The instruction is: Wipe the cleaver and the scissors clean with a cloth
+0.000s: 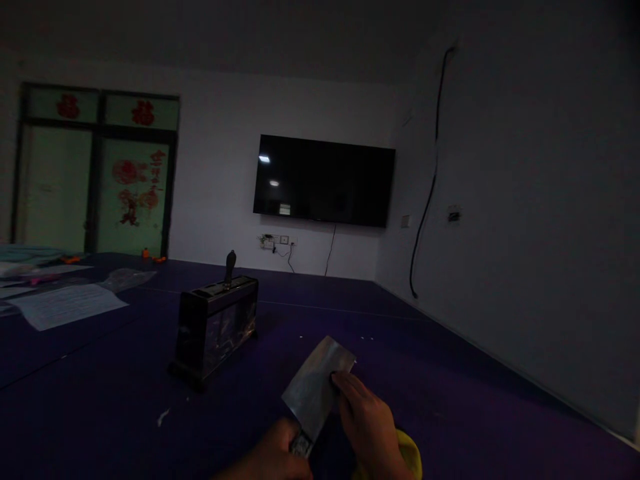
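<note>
My left hand (273,457) is closed round the handle of a broad steel cleaver (315,387) at the bottom centre, its blade pointing up and away. My right hand (367,423) rests its fingers against the blade's right side, and a yellow cloth (410,453) shows under that hand. A dark knife block (215,327) with a clear front stands on the purple table (450,400) to the left of the blade. One dark knife handle (230,267) sticks up from the block's top.
Papers (67,303) and a clear plastic bag (127,277) lie at the far left of the table. A black wall screen (323,180) hangs ahead, a glass door with red decorations (100,180) stands at the left, and a white wall (525,233) runs along the right.
</note>
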Demonstrator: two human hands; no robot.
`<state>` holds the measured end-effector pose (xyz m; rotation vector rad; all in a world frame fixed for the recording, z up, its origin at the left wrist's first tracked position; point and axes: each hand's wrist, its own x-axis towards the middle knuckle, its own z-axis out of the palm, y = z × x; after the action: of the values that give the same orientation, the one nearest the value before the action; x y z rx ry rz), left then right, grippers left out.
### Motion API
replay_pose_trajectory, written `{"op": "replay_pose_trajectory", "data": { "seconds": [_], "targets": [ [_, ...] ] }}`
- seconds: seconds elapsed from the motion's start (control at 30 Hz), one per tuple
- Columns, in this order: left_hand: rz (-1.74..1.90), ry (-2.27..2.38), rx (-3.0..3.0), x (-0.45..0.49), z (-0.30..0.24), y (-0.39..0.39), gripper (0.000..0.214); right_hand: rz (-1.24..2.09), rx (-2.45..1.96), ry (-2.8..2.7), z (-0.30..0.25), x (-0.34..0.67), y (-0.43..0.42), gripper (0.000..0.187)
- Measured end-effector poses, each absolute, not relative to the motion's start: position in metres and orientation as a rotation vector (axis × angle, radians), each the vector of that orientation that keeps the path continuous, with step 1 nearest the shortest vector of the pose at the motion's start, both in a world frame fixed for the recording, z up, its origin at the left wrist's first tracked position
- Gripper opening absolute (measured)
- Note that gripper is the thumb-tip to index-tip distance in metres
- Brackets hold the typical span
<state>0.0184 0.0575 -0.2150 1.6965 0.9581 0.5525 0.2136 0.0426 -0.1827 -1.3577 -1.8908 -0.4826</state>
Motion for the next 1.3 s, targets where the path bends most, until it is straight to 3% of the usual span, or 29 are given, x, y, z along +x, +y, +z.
{"op": "replay_pose_trajectory", "data": {
  "seconds": [0.17,0.4,0.6,1.3],
  "targets": [
    [0.687,1.037,1.611,0.02,-0.217,0.051,0.041,-0.494,-1.394,-1.852,-0.183,0.218,0.045,0.04],
    [0.614,1.098,1.588,0.022,-0.208,0.047,0.042,-0.548,-1.477,-1.787,-0.183,0.229,0.05,0.039],
    [0.563,1.084,1.641,0.021,-0.207,0.048,0.03,-0.578,-1.543,-1.73,-0.185,0.237,0.055,0.038],
    [0.653,1.202,1.61,0.025,-0.186,0.034,0.021,-0.479,-1.34,-1.89,-0.188,0.224,0.051,0.042]
  ]
}}
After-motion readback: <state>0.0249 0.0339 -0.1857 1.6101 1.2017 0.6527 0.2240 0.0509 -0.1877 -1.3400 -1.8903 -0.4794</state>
